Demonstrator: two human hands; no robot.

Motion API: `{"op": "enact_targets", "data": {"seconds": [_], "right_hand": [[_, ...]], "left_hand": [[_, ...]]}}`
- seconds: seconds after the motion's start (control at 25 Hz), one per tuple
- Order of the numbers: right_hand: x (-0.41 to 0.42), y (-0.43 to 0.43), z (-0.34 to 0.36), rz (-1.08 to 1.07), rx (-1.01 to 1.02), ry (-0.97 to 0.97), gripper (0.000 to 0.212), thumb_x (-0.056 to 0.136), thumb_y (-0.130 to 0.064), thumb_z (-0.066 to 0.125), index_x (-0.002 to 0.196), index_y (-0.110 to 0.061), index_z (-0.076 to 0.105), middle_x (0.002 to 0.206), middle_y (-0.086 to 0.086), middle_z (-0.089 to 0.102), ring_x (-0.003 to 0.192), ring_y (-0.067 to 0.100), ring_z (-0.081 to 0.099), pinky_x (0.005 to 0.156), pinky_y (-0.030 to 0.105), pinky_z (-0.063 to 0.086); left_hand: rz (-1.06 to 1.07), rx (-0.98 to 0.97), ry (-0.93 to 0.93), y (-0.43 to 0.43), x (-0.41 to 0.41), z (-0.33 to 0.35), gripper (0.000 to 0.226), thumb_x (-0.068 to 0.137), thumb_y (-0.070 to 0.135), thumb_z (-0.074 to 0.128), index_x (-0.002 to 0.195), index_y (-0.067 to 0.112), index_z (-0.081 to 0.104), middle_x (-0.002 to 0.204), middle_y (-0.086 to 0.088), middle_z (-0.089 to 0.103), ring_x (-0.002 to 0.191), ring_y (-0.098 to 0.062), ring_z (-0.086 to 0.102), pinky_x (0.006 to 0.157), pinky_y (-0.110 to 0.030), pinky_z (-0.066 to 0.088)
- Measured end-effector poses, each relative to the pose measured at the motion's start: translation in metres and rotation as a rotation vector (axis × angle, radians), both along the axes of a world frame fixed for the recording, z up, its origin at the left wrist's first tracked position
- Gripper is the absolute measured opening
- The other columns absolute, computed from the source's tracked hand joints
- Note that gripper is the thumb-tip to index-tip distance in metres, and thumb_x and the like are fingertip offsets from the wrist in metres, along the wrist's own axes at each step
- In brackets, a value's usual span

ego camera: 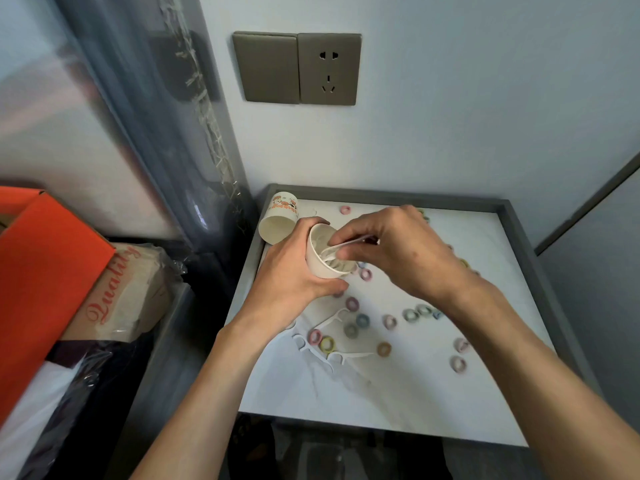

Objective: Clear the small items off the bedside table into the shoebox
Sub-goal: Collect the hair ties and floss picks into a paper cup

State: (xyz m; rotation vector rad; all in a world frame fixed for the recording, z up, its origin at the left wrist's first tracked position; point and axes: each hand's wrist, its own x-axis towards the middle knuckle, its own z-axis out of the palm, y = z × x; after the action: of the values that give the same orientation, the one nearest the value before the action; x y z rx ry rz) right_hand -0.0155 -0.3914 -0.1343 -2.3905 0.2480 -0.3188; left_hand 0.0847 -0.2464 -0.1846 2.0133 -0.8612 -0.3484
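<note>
My left hand (294, 271) grips a white paper cup (320, 259), tilted with its mouth toward my right hand, above the bedside table (398, 393). My right hand (398, 251) pinches a white floss pick (341, 245) whose end reaches into the cup's mouth. Several small pastel hair ties (362, 320) lie scattered over the white tabletop. A few more floss picks (332, 355) lie near the table's front left. The orange shoebox (45, 271) stands open at the far left.
A second paper cup (280, 221) with a cartoon print lies on its side at the table's back left corner. A grey raised rim (526, 244) borders the table. A wall socket (329, 69) sits above. A plastic-wrapped package (128, 292) rests beside the shoebox.
</note>
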Motion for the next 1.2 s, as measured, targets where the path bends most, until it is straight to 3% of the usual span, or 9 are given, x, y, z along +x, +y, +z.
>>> {"op": "enact_targets", "data": {"seconds": [0.12,0.32,0.6,0.8,0.88,1.0,1.2], "right_hand": [[0.004,0.008,-0.003,0.037,0.019,0.051,0.018,0.08,-0.014,0.076,0.096,-0.022,0.076,0.061,-0.016,0.062,0.06,-0.001,0.058,0.07,0.003,0.032],[0.001,-0.003,-0.011,-0.13,0.179,-0.11,0.014,0.085,-0.008,0.072,0.096,-0.016,0.074,0.063,-0.02,0.063,0.051,-0.001,0.055,0.044,0.006,0.037],[0.012,-0.016,-0.036,-0.208,0.325,-0.138,0.012,0.088,-0.005,0.068,0.092,-0.013,0.075,0.079,-0.004,0.073,0.06,-0.005,0.059,0.058,0.007,0.041],[0.063,-0.047,-0.057,-0.072,-0.202,0.091,0.021,0.089,-0.004,0.063,0.103,-0.015,0.075,0.1,0.001,0.074,0.081,0.01,0.063,0.071,0.012,0.038],[0.098,-0.058,-0.062,-0.014,-0.346,0.168,0.027,0.09,0.0,0.061,0.109,-0.016,0.072,0.113,0.003,0.069,0.097,0.017,0.065,0.081,0.021,0.045],[0.137,-0.062,-0.075,0.067,-0.462,0.277,0.037,0.088,0.004,0.061,0.113,-0.021,0.069,0.122,0.001,0.061,0.104,0.018,0.063,0.086,0.039,0.053],[0.152,-0.06,-0.089,0.104,-0.499,0.304,0.026,0.082,-0.002,0.069,0.101,-0.018,0.071,0.107,0.001,0.064,0.097,0.022,0.062,0.08,0.039,0.054]], "left_hand": [[0.001,-0.012,0.031,-0.001,-0.002,0.001,0.075,0.056,0.02,0.091,0.119,0.036,0.051,0.096,0.019,0.067,0.088,0.003,0.06,0.072,-0.024,0.051],[0.019,-0.109,0.067,-0.001,0.001,0.003,0.075,0.054,0.021,0.095,0.117,0.031,0.055,0.101,0.017,0.064,0.093,0.007,0.056,0.072,-0.008,0.043],[0.191,-0.307,0.152,0.011,0.021,0.004,0.073,0.049,0.023,0.095,0.112,0.036,0.058,0.104,0.014,0.069,0.101,-0.008,0.065,0.093,-0.035,0.054],[0.431,-0.332,0.161,0.027,0.041,0.003,0.078,0.042,0.038,0.087,0.114,0.031,0.057,0.101,0.015,0.068,0.1,-0.008,0.065,0.093,-0.043,0.054],[0.468,-0.322,0.16,0.029,0.044,0.003,0.077,0.043,0.035,0.087,0.114,0.029,0.057,0.101,0.015,0.067,0.1,-0.01,0.065,0.092,-0.044,0.054],[0.479,-0.322,0.161,0.031,0.047,0.003,0.077,0.043,0.034,0.087,0.114,0.028,0.057,0.102,0.013,0.067,0.1,-0.012,0.065,0.091,-0.045,0.054],[0.466,-0.327,0.168,0.028,0.047,0.004,0.078,0.043,0.037,0.087,0.114,0.03,0.057,0.101,0.014,0.067,0.098,-0.009,0.064,0.087,-0.041,0.056]]}}
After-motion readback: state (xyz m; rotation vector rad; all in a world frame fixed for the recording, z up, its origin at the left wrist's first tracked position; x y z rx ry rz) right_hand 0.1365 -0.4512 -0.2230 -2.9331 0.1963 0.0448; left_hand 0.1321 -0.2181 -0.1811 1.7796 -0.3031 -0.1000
